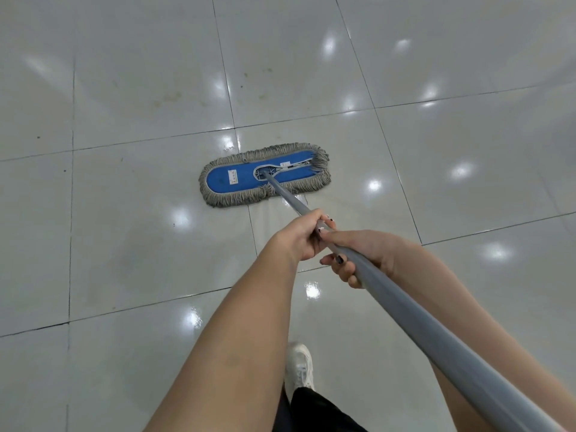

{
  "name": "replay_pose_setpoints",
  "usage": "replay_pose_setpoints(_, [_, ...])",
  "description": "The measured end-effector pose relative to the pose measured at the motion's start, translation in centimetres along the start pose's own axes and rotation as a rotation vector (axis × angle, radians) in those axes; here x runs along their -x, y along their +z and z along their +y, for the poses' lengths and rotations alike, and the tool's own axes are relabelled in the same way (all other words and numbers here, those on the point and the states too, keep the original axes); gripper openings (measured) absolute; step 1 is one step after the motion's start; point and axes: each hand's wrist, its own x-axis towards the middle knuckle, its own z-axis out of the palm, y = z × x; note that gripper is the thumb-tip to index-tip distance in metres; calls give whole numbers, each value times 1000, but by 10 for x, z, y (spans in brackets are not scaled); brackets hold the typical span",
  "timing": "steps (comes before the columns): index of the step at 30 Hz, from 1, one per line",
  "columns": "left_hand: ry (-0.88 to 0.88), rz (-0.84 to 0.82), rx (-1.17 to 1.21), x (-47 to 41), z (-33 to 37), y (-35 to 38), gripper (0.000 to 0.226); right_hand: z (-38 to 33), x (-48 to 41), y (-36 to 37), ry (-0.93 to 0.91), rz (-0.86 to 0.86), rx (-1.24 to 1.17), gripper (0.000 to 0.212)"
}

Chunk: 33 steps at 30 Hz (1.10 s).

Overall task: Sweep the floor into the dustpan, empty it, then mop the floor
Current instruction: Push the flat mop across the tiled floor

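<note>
Gripping the fringed mop's (pixel 237 177) tubular pole (pixel 290 201), left hand (pixel 299 238) touches right hand (pixel 372 247).

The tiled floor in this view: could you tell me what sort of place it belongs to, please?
Likely an indoor commercial or public hall: large glossy floor tiles, many ceiling-light reflections, and a wide fringed flat mop.

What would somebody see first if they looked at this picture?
The flat blue mop head with its grey fringe, lying on the shiny tiled floor in the middle of the view. Next, the long grey handle running from it to the lower right, gripped by the left hand nearer the mop head and the right hand just behind. A white shoe shows at the bottom.
</note>
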Motion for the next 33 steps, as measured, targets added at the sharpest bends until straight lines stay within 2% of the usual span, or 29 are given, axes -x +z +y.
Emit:
replay_pose_setpoints(6, [11,-10,-23,-24,81,-26,30,-80,-22,19,-17,7,-2,47])
replay_pose_setpoints(10, [-13,-48,-3,-43,156,-43,24,-157,-36,31,-19,32,-3,50])
replay_pose_setpoints(17, [-36,-32,-63,-64,281,-78,26,-281,-58,68,-8,50,-47,50])
replay_pose_setpoints(30, [-54,-38,-139,-104,396,-72,30,-399,-79,52,0,15,-78,48])
replay_pose_setpoints(33, [-32,-20,-139,-119,426,-64,42,-431,-86,39,-19,4,-91,43])
